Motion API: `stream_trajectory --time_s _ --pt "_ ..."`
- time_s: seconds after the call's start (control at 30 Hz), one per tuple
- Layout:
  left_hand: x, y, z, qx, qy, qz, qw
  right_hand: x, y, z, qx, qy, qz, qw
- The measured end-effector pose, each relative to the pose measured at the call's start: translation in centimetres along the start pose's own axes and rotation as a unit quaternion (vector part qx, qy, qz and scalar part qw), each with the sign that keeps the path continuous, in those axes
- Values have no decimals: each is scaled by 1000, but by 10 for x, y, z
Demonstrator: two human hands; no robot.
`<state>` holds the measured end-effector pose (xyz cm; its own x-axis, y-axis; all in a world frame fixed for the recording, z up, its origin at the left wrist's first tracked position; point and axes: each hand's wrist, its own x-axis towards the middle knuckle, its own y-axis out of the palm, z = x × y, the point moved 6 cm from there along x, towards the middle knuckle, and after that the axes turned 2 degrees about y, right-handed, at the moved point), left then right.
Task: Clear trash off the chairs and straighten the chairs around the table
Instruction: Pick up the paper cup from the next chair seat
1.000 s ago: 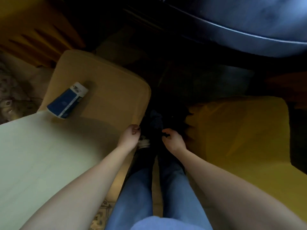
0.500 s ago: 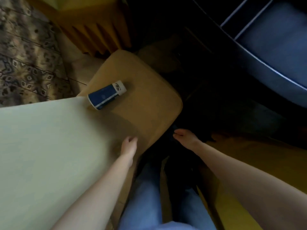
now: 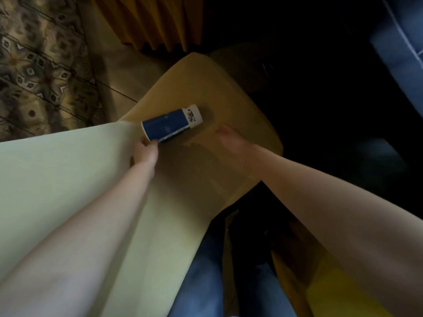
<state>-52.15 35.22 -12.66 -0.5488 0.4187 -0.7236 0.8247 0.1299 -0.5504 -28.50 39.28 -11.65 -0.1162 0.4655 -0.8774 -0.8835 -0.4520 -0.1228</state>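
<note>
A blue-and-white paper cup (image 3: 172, 123) lies on its side on the seat of a yellow chair (image 3: 231, 97), its wide mouth toward the person and its white base pointing away. The left hand (image 3: 145, 152) reaches it from below, the fingers (image 3: 153, 144) curled round the rim at the mouth end and pinching it, though most of the grip is hidden behind the knuckles. The right hand (image 3: 230, 138) hangs over the seat just right of the cup and apart from it. It is smeared by motion blur, but its fingers look stretched out and hold nothing.

A pale cream panel (image 3: 57, 170) fills the lower left and meets the seat beside the cup; whether it is the chair's back or something else is hard to tell. Blue jeans (image 3: 201, 284) show at the bottom, cut off by the frame, with a second yellow chair (image 3: 332, 296) only partly in view beside them. A patterned rug (image 3: 34, 65) lies upper left. The upper right is too dark to read.
</note>
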Motion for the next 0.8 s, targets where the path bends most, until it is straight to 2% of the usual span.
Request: stream_trajectory --time_s 0.2,0.37,0.5,0.63,0.8 --pt "28 -1 -10 11 28 49 998 35 23 42 -36 -25 -8 999" --pt "31 2 -5 41 56 65 995 53 42 54 -25 -39 -25 999" --pt "21 3 15 91 36 86 991 47 43 32 -41 -43 -34 998" --pt "8 3 33 147 64 111 981 30 42 -10 -97 -32 -12 995" --pt "-11 9 41 204 80 133 967 7 39 -55 -67 3 -16 998"
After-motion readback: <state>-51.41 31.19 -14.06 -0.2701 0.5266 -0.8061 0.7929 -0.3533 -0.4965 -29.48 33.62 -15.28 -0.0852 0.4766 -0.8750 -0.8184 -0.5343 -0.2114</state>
